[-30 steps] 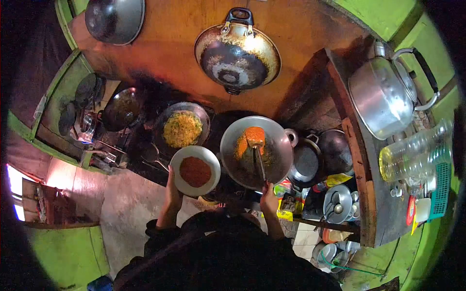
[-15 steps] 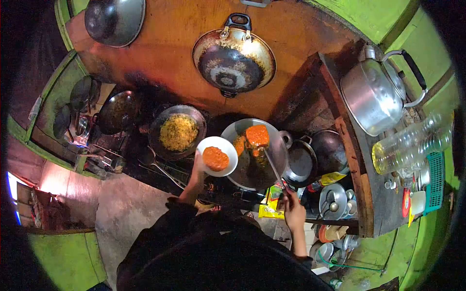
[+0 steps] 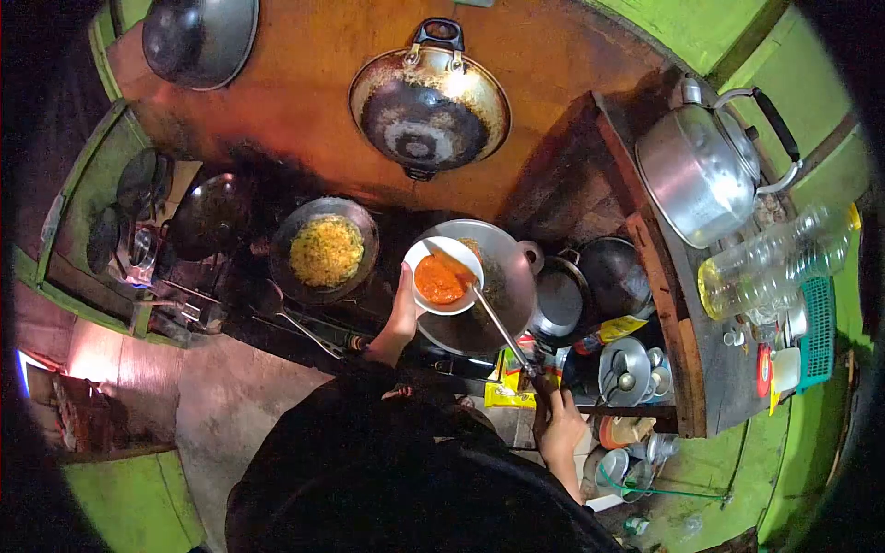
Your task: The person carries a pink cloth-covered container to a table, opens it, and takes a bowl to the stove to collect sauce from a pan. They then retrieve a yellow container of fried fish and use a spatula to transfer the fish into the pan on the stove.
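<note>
— How many woks are hung on the orange wall?

— Two are counted: a scorched wok [image 3: 429, 100] at the middle and a dark wok [image 3: 196, 39] at the top left corner.

— And elsewhere?

— One kettle [image 3: 698, 172], one white bowl [image 3: 444, 276], one plate of yellow noodles [image 3: 324, 249] and two clear bottles [image 3: 770, 267] are seen.

Single head-mounted view, looking steeply down over the wearer's dark-clad torso [image 3: 415, 479] onto a stove area. Wide fisheye lens, frame edges vignetted black, straight lines bowed. Hands at mid-distance near centre: left hand [image 3: 403, 313] and right hand [image 3: 558, 424]. Wooden back wall with hung wok [image 3: 429, 101] at top; kettle [image 3: 696, 170] on shelf at right; floor at lower left.
</note>
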`<action>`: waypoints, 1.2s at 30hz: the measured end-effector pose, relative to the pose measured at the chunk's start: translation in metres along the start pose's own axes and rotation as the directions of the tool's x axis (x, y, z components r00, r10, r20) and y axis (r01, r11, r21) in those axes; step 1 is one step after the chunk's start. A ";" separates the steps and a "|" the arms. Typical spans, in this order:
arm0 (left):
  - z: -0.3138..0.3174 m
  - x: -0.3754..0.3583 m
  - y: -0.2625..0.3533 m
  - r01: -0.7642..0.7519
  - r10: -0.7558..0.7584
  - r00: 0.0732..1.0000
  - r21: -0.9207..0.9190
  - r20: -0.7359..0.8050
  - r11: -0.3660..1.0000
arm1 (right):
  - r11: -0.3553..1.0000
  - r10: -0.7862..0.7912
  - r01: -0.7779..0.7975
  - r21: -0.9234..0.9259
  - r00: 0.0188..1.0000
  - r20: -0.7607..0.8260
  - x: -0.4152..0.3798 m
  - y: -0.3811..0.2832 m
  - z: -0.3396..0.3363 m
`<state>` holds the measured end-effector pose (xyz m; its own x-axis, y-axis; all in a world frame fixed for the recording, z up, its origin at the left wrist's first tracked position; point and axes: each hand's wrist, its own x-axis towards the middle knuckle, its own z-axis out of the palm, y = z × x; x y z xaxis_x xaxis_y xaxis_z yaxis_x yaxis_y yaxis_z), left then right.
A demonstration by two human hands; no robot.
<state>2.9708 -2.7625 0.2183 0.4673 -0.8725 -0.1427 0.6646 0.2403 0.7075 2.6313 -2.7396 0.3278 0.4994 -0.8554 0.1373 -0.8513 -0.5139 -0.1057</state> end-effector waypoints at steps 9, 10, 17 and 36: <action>0.005 0.000 0.009 0.042 -0.043 0.999 -0.016 -0.024 0.999 | 0.988 0.045 -0.041 0.146 0.999 -0.025 0.002 -0.007 0.004; 0.003 0.000 0.009 0.041 -0.041 0.999 -0.014 -0.026 0.999 | 0.983 0.058 -0.055 0.174 0.998 -0.013 0.002 -0.009 0.002; 0.000 -0.003 0.013 0.072 -0.073 0.996 -0.032 -0.058 0.997 | 0.289 0.235 -0.497 0.818 0.865 0.443 0.020 0.011 0.014; -0.043 -0.069 0.046 0.057 -0.009 0.966 0.176 -0.259 0.983 | 0.894 0.313 -0.429 0.129 0.803 0.507 0.063 -0.006 0.131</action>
<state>2.9945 -2.6732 0.2314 0.5962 -0.7347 -0.3236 0.5769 0.1118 0.8091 2.6893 -2.7986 0.2085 0.2165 -0.8800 -0.4226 -0.9547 -0.1003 -0.2802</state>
